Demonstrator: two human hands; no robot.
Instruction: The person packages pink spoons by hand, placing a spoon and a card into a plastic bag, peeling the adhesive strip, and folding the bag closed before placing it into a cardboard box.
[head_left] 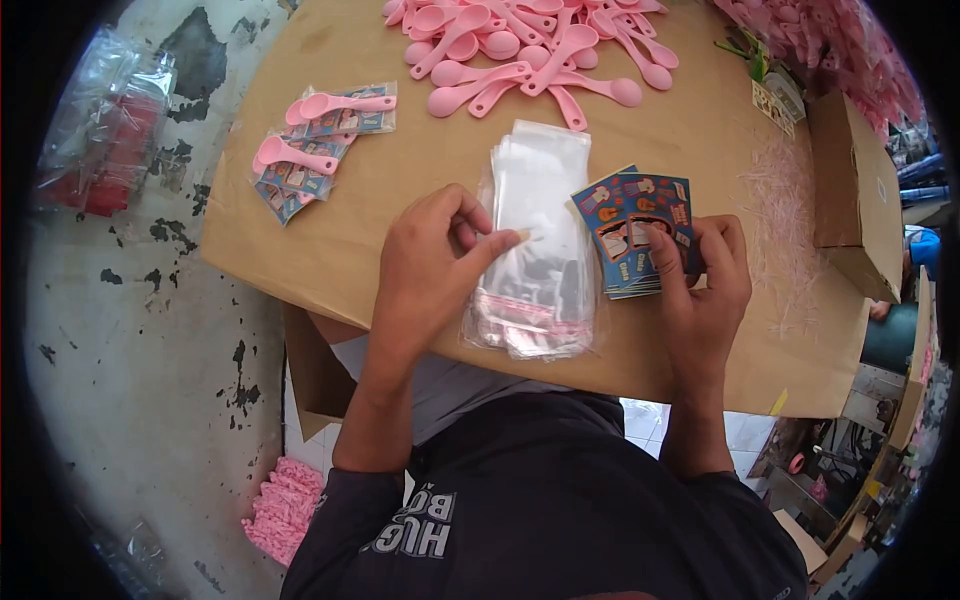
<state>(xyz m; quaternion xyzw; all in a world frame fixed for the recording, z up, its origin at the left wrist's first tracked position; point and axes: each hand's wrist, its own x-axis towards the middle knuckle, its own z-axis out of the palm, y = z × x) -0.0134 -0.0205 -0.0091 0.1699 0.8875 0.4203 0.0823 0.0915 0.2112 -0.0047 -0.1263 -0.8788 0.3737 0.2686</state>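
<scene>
My left hand (425, 265) is over a stack of clear plastic bags (542, 185), its thumb stretched onto the top bag and its fingers loosely curled, apart from the thumb. The bags lie flat, with pink-edged strips at the end nearest me. To their right, my right hand (715, 285) grips a small stack of blue printed cards (610, 212), thumb on top. The cards are slightly fanned. Beyond the bags lies a heap of pink plastic spoons (500, 45).
At the left of the table (400, 150) lie bagged cards with pink spoons (300, 160). An open cardboard box (850, 190) stands at the right edge, beside scattered thin pink strips (785, 230). A pink bundle (288, 508) is on the floor at lower left.
</scene>
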